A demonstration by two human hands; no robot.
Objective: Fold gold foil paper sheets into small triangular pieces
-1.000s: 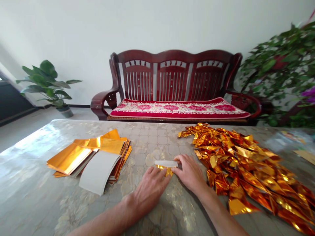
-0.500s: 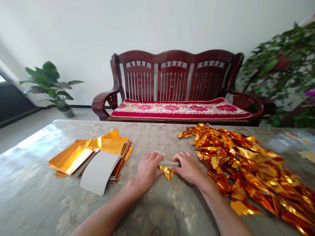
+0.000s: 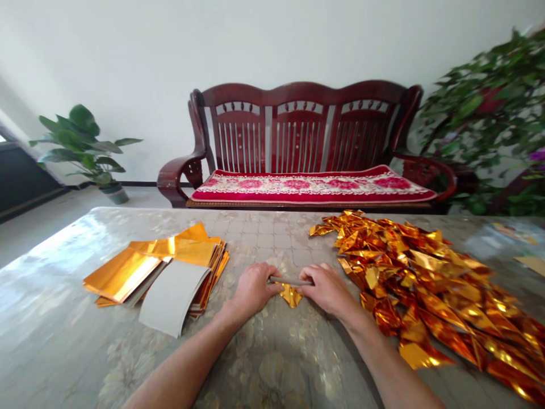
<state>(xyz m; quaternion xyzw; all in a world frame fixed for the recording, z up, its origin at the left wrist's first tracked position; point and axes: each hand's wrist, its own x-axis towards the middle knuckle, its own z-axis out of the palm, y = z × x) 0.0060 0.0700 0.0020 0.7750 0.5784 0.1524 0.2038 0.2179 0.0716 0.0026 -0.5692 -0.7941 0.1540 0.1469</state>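
1. Fingers (image 3: 272, 269) of the left hand (image 3: 252, 288) and of the right hand (image 3: 326, 288) were bent and pinched around one folded piece (image 3: 291, 296) of foil paper, each hand at one end of it. Both thumbs were on the side nearer to the person, and the other fingers curled over the far side.

2. The folded piece was between the two hands, over the table (image 3: 255, 236); I could not tell if it touched the surface. Its grey edge (image 3: 293, 281) stretched from the left fingers to the right ones, and its gold part narrowed to a point, directed to the person.

3. By my judgement, the piece was very light, quite soft, and a little stiffer only along its folds. Its shiny face was probably slippery, and a strong pull could wrinkle or tear it. The two ends of the grey edge seemed the proper place to hold, with a gentle pinch.

4. To the left of the fingers, well apart from them, lay a stack of sheets (image 3: 147, 270), gold on some faces and grey on others. A curved grey sheet (image 3: 172, 298) was on the side of it nearer to the person.

5. To the right of the fingers, near the right hand, spread a large heap of gold folded shapes (image 3: 409, 278). Farther right lay a clear plastic bag (image 3: 494, 241).

6. Far beyond the fingers, behind the table, stood a wooden settee (image 3: 300, 136) with a red flowered cover (image 3: 298, 187).
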